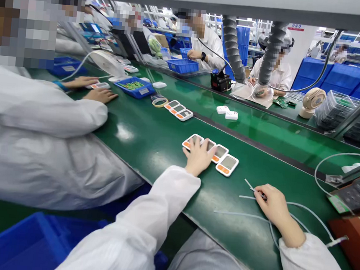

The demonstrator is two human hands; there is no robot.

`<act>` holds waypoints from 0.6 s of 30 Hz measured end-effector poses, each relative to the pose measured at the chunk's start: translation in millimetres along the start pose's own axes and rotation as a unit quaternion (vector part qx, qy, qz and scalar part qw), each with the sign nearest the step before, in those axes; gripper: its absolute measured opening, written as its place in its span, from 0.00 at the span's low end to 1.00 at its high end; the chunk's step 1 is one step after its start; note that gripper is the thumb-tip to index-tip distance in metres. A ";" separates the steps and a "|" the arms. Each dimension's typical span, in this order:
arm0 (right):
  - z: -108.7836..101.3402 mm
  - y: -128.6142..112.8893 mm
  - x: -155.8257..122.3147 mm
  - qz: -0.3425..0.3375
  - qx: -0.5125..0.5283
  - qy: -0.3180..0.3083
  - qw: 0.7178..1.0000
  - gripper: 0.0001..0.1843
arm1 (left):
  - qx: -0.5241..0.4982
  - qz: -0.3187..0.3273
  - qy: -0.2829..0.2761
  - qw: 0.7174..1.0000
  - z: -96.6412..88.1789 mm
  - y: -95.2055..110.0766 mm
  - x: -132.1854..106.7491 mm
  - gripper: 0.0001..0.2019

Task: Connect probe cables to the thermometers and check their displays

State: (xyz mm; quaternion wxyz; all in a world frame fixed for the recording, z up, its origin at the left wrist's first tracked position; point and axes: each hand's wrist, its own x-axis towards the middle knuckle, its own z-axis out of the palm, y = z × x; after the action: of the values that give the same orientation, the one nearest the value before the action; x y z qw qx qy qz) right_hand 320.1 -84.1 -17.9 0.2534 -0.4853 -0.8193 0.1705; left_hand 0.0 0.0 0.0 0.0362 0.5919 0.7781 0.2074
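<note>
1. The left hand (198, 156) lies flat, fingers spread, on a row of four white devices with grey screens and orange buttons (227, 164), gripping nothing.
2. The right hand (271, 202), well apart from the left, rests with its fingers pressing thin white cables (308, 211) against the desk (154, 145); whether it pinches them is unclear.
3. Further up the green desk lies another row of devices (179, 110), beside a tape roll (159, 102).
4. A co-worker's hand (101, 96) rests left, near a blue tray (135, 87).

White devices (227, 164) with grey screens and orange buttons lie on a green belt (154, 145), beside pale cables (306, 209) and blue bins (182, 65).
</note>
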 end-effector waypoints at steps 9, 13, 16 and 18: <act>-0.3 1.0 0.8 0.032 0.055 0.088 0.994 0.15 | -0.037 0.368 -0.095 0.924 17.4 77.5 -75.0 0.34; 0.4 2.0 1.4 0.073 0.086 0.146 0.983 0.16 | -0.125 0.338 -0.158 0.919 10.3 92.7 -57.2 0.32; -1.7 1.5 2.3 0.113 0.118 0.167 0.972 0.16 | -0.234 0.272 -0.192 0.913 1.8 113.7 -39.8 0.34; -4.8 1.0 3.3 0.127 0.129 0.190 0.965 0.15 | -0.367 0.215 -0.220 0.878 3.4 132.5 -37.0 0.32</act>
State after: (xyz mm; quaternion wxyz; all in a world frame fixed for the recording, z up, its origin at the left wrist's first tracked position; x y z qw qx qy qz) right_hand 322.3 -80.5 -13.8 0.4411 -0.5719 -0.6588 0.2107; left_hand 132.1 -5.4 38.3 0.3759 0.7190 0.4716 0.3454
